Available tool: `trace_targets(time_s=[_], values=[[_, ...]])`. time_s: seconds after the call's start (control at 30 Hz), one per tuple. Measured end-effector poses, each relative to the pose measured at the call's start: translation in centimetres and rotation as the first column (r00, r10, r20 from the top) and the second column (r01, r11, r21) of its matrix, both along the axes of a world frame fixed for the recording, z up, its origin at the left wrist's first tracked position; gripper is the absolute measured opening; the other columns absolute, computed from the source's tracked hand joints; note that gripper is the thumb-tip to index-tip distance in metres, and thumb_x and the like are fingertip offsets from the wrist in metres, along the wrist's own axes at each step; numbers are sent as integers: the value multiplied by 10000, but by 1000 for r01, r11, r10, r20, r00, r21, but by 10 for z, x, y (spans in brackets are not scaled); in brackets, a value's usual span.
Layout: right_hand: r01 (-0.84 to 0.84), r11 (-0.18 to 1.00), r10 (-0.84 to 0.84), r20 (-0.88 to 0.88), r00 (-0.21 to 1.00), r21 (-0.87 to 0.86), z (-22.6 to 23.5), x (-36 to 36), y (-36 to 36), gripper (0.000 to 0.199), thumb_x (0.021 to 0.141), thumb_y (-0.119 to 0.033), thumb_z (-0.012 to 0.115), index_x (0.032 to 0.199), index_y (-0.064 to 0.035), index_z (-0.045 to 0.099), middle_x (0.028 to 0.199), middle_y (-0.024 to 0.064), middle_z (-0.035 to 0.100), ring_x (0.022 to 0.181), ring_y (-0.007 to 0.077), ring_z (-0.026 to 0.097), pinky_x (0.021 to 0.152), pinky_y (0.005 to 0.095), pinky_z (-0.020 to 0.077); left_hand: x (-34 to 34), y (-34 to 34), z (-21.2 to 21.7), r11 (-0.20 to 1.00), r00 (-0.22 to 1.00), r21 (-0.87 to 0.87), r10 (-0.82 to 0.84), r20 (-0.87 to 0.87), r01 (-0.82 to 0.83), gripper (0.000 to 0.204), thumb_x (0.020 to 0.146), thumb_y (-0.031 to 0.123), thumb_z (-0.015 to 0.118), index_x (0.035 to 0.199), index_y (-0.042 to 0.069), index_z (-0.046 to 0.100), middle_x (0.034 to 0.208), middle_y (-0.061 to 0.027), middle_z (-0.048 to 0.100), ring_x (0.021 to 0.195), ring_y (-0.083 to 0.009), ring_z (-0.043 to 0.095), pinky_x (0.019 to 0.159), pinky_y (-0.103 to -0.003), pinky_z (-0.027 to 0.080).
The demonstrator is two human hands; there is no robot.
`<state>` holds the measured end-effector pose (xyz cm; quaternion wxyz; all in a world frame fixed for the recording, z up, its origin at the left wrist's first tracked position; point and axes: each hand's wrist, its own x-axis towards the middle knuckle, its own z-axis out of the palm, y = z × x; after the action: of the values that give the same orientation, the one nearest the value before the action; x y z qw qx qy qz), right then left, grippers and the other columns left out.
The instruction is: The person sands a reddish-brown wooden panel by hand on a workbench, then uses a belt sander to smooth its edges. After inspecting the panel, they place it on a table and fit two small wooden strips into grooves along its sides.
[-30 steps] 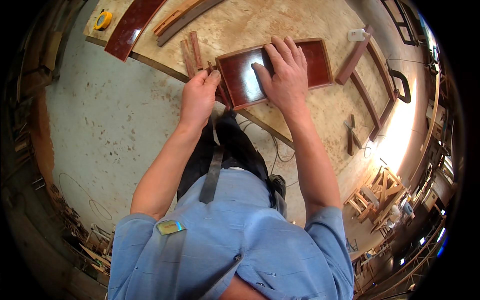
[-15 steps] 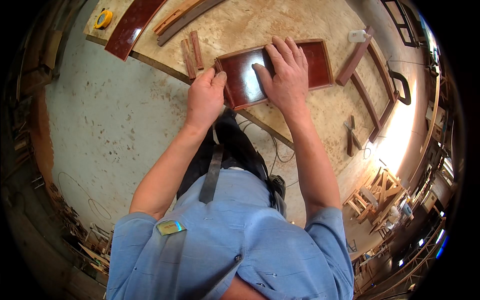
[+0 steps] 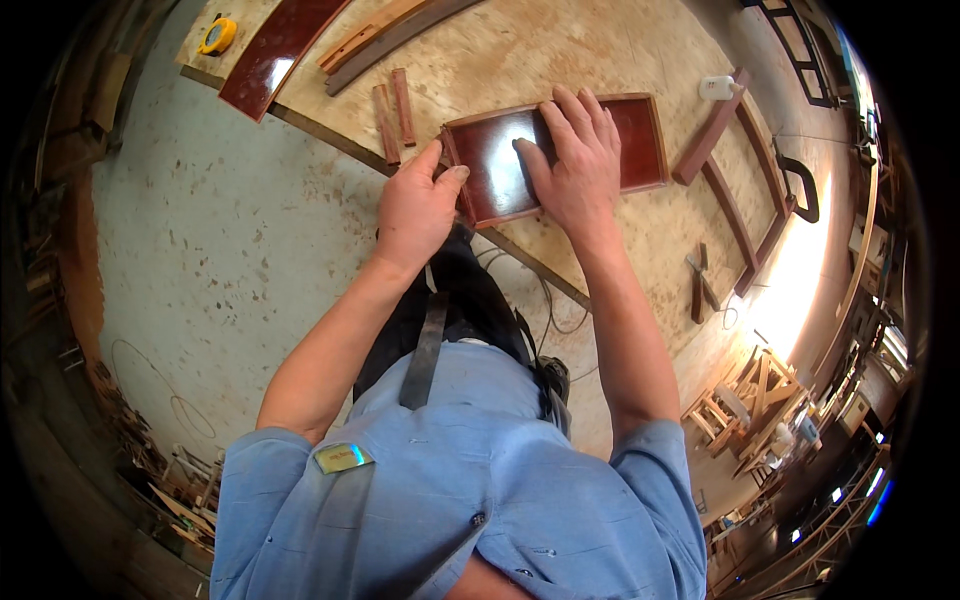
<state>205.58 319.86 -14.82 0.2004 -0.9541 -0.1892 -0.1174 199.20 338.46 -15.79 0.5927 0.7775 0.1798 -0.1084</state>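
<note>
Workbench of pale plywood (image 3: 560, 60) fills the upper part of our view, and on it lies a dark red, glossy rectangular panel (image 3: 640, 135) framed by a thin wooden rim, just in from the near edge of the bench. Our right hand (image 3: 575, 165) lies flat on the panel's middle, fingers spread and pointing away from us, palm pressing down. Our left hand (image 3: 415, 205) sits at the panel's left end, fingers curled, thumb tip touching the near left corner of the frame; whether it pinches the rim we cannot tell. Both forearms reach up from our blue shirt (image 3: 450, 500), elbows bent outward.

Just left of the panel two short reddish wood strips (image 3: 393, 110) lie side by side. Farther left a long dark red glossy board (image 3: 275, 50) runs slantwise, with a yellow tape measure (image 3: 217, 36) beside its far end. Longer wooden slats (image 3: 390, 30) lie at the top. To the right, curved dark wooden pieces (image 3: 735, 200) rest near a small white object (image 3: 718, 88). A small greenish tag (image 3: 340, 458) sits on our shirt's left chest.
</note>
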Motion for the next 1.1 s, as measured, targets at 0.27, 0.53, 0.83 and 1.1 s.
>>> trace_targets(time_s=[0.27,0.53,0.83,1.1], values=[[10,1000,-10,8,1000,-19,0,0,1,427,788,-289,718,1152,-82,631,1296,63,562,1290,294,432,1092,449,301,6,-9,23,854,972,484,-233,33,188,245,908,166,553,1030,-44,535,753,-282,613,740,-454,612,648,-502,494],[10,1000,-10,10,1000,-16,1,0,3,425,786,-279,722,1153,-85,629,1289,65,566,1285,291,437,1088,457,305,7,-7,27,822,957,517,-288,14,240,302,882,154,568,1011,-99,465,701,-297,612,681,-464,630,601,-516,521],[10,1000,-10,10,1000,-9,-1,1,3,428,775,-268,723,1149,-82,627,1291,72,565,1274,307,447,1082,462,310,-1,8,6,966,981,185,-189,41,178,237,891,176,532,1003,-31,502,735,-293,608,740,-455,616,664,-516,488],[13,1000,-13,-8,1000,3,-1,-1,3,427,761,-247,727,1143,-85,625,1299,77,559,1282,310,443,1081,463,313,-8,61,-28,972,990,-206,96,-100,-115,193,951,112,473,1087,10,563,780,-61,625,682,-118,607,592,-273,482]])
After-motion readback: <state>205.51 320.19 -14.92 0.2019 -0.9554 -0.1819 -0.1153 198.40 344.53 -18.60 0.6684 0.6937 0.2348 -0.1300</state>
